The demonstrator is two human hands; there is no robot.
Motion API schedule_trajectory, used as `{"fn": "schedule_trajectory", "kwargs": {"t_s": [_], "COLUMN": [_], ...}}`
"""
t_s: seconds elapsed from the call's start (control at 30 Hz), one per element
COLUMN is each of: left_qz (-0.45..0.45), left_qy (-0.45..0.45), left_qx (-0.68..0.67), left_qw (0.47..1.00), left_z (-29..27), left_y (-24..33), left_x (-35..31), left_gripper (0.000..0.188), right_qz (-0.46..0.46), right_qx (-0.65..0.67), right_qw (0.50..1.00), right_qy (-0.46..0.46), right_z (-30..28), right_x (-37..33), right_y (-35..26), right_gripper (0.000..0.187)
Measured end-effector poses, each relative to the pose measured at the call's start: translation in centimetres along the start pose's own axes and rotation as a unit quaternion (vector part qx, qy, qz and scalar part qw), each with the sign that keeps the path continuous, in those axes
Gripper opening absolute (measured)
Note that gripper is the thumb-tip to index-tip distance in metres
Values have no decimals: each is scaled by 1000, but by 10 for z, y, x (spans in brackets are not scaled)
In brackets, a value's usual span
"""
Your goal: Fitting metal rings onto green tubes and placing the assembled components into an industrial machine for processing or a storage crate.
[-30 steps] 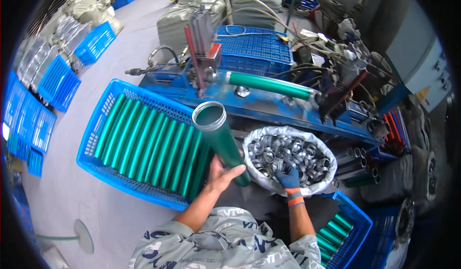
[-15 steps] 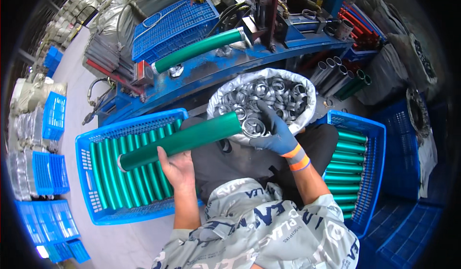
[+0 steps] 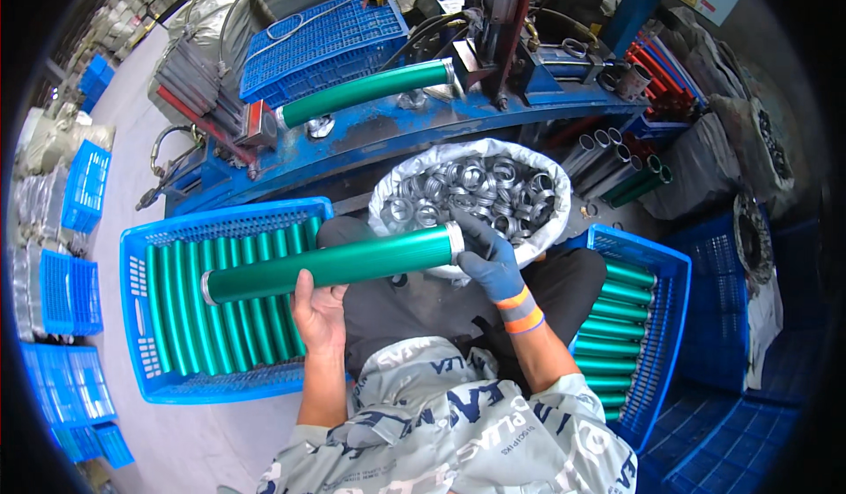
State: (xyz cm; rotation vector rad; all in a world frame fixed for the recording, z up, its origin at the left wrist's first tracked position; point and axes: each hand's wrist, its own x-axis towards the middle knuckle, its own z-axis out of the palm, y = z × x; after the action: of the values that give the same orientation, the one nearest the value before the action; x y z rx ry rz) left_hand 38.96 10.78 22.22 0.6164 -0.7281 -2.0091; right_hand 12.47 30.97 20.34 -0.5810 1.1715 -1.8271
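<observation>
A shiny green metal tube [image 3: 352, 263] lies slantwise across my lap, its right end a little higher. My bare left hand [image 3: 319, 316] grips it from below near the middle, thumb up on the near side. At the tube's right end sits a silver metal ring [image 3: 455, 238]. My right hand [image 3: 486, 260], in a blue-grey glove with an orange cuff, closes its fingers around that ring. Another silver ring [image 3: 209, 288] caps the left end. Just beyond, a white sack [image 3: 559, 196] with a rolled rim holds many loose metal rings [image 3: 476, 184].
Blue crates stand on both sides, the left crate [image 3: 220, 395] and the right crate [image 3: 674, 318], each with several green tubes. Ahead, a blue machine bench [image 3: 370, 137] carries another green tube [image 3: 370, 91] between clamps. Bare and green tubes [image 3: 608, 163] lean at the right.
My right hand has brought a ring from over the sack onto the tube's right end. The tube's right end has dipped slightly and the view has shifted a little.
</observation>
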Motion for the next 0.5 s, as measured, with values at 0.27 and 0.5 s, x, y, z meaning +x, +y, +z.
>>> {"fn": "schedule_trajectory", "kwargs": {"t_s": [0.27,0.5], "left_qz": [13,14], "left_qy": [-11,4], "left_qx": [16,-21], "left_qw": [1000,1000], "left_z": [-7,-10], "left_y": [-15,-8], "left_x": [14,34], "left_gripper": [30,38], "right_qz": [-10,3], "right_qx": [-46,-70], "right_qw": [998,997], "right_qy": [28,-18], "right_z": [3,31], "right_x": [23,56], "right_y": [-4,-37], "right_gripper": [63,66]}}
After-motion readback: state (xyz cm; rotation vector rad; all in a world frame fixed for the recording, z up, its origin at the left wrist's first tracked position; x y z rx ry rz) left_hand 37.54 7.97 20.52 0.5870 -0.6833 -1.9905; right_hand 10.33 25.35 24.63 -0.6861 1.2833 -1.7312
